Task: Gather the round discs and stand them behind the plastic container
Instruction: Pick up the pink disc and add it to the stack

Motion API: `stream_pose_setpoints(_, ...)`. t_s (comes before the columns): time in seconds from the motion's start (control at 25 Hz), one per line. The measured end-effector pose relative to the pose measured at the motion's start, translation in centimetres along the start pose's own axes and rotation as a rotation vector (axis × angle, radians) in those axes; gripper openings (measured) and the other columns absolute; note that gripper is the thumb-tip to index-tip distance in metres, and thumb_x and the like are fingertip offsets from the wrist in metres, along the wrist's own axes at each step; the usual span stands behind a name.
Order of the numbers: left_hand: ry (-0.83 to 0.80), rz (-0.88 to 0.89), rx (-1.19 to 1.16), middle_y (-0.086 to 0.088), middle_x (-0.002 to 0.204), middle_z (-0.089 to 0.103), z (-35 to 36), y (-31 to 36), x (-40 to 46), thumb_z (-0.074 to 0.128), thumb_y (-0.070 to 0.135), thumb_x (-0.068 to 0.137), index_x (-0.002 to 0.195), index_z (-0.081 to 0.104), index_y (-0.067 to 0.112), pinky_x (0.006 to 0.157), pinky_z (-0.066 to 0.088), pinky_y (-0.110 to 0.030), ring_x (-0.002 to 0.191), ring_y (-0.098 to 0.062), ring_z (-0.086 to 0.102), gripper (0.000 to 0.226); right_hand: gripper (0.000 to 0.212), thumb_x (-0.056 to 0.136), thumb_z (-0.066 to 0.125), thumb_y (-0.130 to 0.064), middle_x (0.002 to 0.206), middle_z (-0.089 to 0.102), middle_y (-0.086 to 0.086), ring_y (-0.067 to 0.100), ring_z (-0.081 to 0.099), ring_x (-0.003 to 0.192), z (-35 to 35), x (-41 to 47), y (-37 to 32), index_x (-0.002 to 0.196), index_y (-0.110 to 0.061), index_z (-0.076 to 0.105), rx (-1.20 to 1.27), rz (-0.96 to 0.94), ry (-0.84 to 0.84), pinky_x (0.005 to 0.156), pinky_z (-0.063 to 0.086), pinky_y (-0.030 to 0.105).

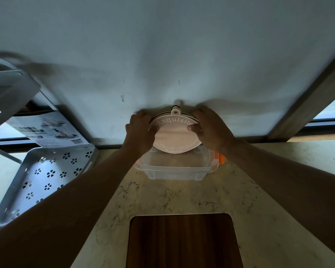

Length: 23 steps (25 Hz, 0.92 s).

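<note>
**Tight at the wall, open in front**

Clear plastic container (175, 167) sits close to the wall (162, 55), leaving a narrow gap filled by upright discs (175, 136) and both hands. Perforated metal rack (45, 175) blocks frame left. Counter (162, 198) mid-frame is free; wooden board (184, 240) occupies bottom center.

Your two bare forearms run in from the lower corners, uncovered to the frame's edge, with no sleeve showing. Your left hand (141, 130) and right hand (211, 128) show no visible rings, watch or gloves.
</note>
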State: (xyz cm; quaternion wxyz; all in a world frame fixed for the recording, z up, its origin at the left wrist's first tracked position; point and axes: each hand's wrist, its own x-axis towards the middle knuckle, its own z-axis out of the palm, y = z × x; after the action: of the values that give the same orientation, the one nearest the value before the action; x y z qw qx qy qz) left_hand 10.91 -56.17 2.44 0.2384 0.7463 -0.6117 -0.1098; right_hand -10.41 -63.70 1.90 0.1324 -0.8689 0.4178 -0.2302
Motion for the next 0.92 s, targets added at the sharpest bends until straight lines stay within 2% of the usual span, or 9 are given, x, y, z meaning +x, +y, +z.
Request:
stream_pose_setpoints(0.16, -0.001, 0.001, -0.04, -0.014, 0.122, 0.055, -0.2, -0.5, -0.2, 0.059, 0.019, 0.094, 0.109, 0.061, 0.007, 0.095, 0.044, -0.05, 0.112, -0.034, 0.048, 0.02, 0.02, 0.087, 0.067, -0.017, 0.109, 0.056, 0.015, 0.031, 0.053, 0.099, 0.0, -0.2, -0.5, 0.1, -0.003, 0.061, -0.019, -0.016, 0.019, 0.078, 0.041, 0.034)
stream_pose_setpoints(0.32, 0.014, -0.01, -0.093, -0.012, 0.108, 0.055, 0.5, -0.9, -0.8, 0.058, 0.018, 0.094, 0.108, 0.064, 0.008, 0.085, 0.038, -0.034, 0.105, -0.03, 0.048, 0.018, 0.024, 0.087, 0.067, -0.02, 0.113, 0.058, 0.018, 0.037, 0.051, 0.104, 0.3, -0.6, -0.6, 0.104, -0.003, 0.061, -0.11, 0.017, 0.033, 0.085, 0.043, 0.042)
stream_pose_setpoints(0.44, 0.045, -0.03, -0.105, -0.009, 0.107, 0.054, 1.0, -0.9, -0.9, 0.059, 0.018, 0.095, 0.109, 0.064, 0.01, 0.084, 0.035, -0.031, 0.104, -0.028, 0.047, 0.017, 0.027, 0.088, 0.067, -0.017, 0.12, 0.056, 0.017, 0.038, 0.049, 0.111, 0.4, -0.4, -0.6, 0.109, -0.003, 0.06, -0.076, 0.03, 0.032, 0.089, 0.042, 0.044)
stream_pose_setpoints(0.52, 0.074, -0.029, -0.109, -0.009, 0.107, 0.054, 1.2, -0.5, -0.9, 0.059, 0.017, 0.094, 0.109, 0.064, 0.01, 0.085, 0.036, -0.032, 0.105, -0.028, 0.048, 0.017, 0.027, 0.088, 0.067, -0.015, 0.121, 0.056, 0.016, 0.037, 0.048, 0.115, 0.4, -0.1, -0.6, 0.112, -0.004, 0.06, -0.062, 0.024, 0.044, 0.089, 0.041, 0.043)
stream_pose_setpoints(0.68, 0.126, -0.043, -0.125, -0.014, 0.115, 0.056, 1.5, 0.1, -0.9, 0.058, 0.012, 0.094, 0.111, 0.063, 0.008, 0.094, 0.044, -0.045, 0.108, -0.031, 0.049, 0.019, 0.028, 0.085, 0.07, -0.013, 0.117, 0.058, 0.016, 0.037, 0.051, 0.113, 0.6, -0.1, -0.3, 0.11, -0.004, 0.061, -0.077, -0.004, 0.076, 0.088, 0.043, 0.043)
stream_pose_setpoints(0.92, 0.085, -0.032, -0.079, -0.015, 0.123, 0.054, 1.1, -0.1, -0.2, 0.057, 0.016, 0.094, 0.114, 0.061, 0.008, 0.098, 0.041, -0.05, 0.114, -0.034, 0.047, 0.023, 0.026, 0.084, 0.071, -0.013, 0.109, 0.058, 0.016, 0.036, 0.053, 0.105, 0.3, 0.2, -0.2, 0.106, -0.001, 0.062, -0.07, -0.022, 0.082, 0.087, 0.046, 0.043)
